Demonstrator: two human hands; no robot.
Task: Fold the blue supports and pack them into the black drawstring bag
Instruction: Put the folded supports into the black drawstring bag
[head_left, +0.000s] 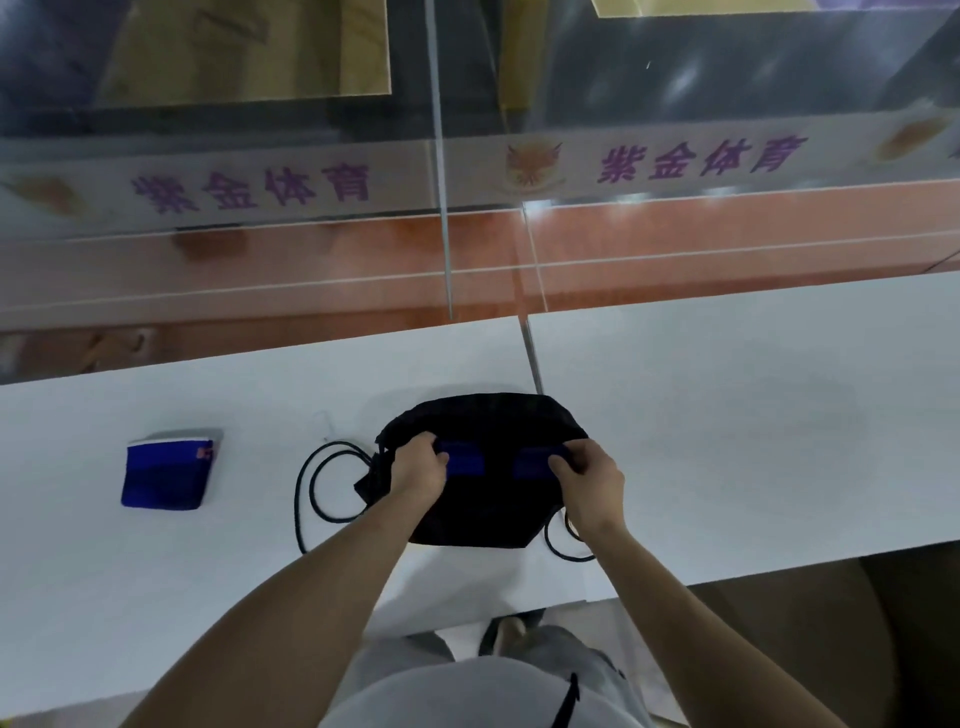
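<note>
White tabletop (727, 415), long, runs left to right. On it: black drawstring bag (483, 514) near the front edge at centre, its black cords (317, 499) looped on the surface to the left and right of it. Folded blue support (166, 475) lies flat, well apart to the left of the bag.

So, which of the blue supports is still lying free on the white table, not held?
The folded blue fabric support at far left, apart from the black drawstring bag. The other blue support is gripped by both hands at the bag.
</note>
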